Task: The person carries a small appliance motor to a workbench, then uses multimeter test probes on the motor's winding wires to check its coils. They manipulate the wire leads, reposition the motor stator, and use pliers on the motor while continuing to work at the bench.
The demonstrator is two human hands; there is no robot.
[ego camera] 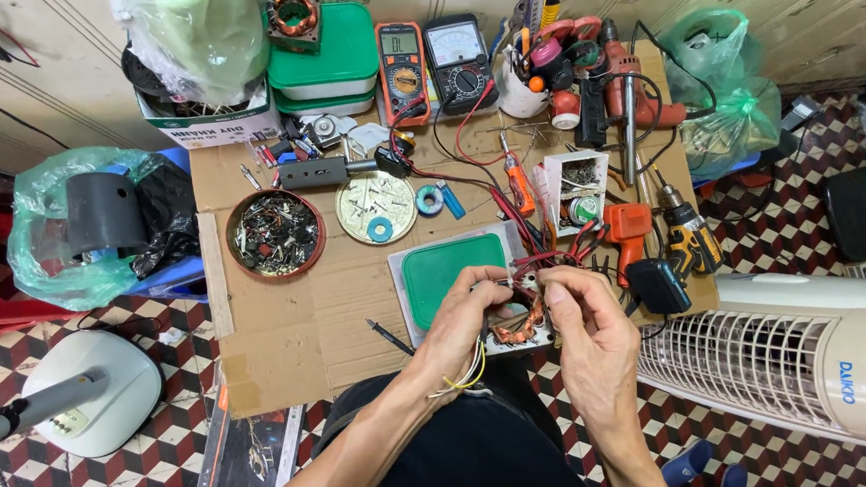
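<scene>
Both hands meet over a small motor stator (518, 321) w/ copper windings, held at the near edge of a cardboard sheet (298, 322), just above the person's lap; left hand (466, 317) is curled round the stator's left side, fingers closed on it, yellow wires (469, 372) hanging from under the palm; right hand (583, 317) is closed at the stator's right side, fingertips pinching at the windings or leads, can't tell exactly which; red wires (544, 257) run from the stator up towards the far side of the sheet.

Just beyond the hands lies a green lid (445, 273) in a white tray; left of it a thin black probe (389, 336) on the cardboard; further left a round tin (274, 233) full of small metal bits, next to it a brass plate (376, 207) w/ screws and a blue ring; an orange screwdriver (518, 183) sits mid-sheet, right of it a white box (575, 190) of parts.

At the far edge: orange multimeter (401, 70), black analog meter (457, 61) beside it, stacked green-lidded boxes (327, 59) w/ a second stator on top, a cup (523, 82) of tools, a red drill (629, 91); on the right side a yellow-black drill (691, 238) and an orange tool (631, 229); a white tower fan (791, 362) lies on the tiled floor at right, a fan base (91, 390) at left.
</scene>
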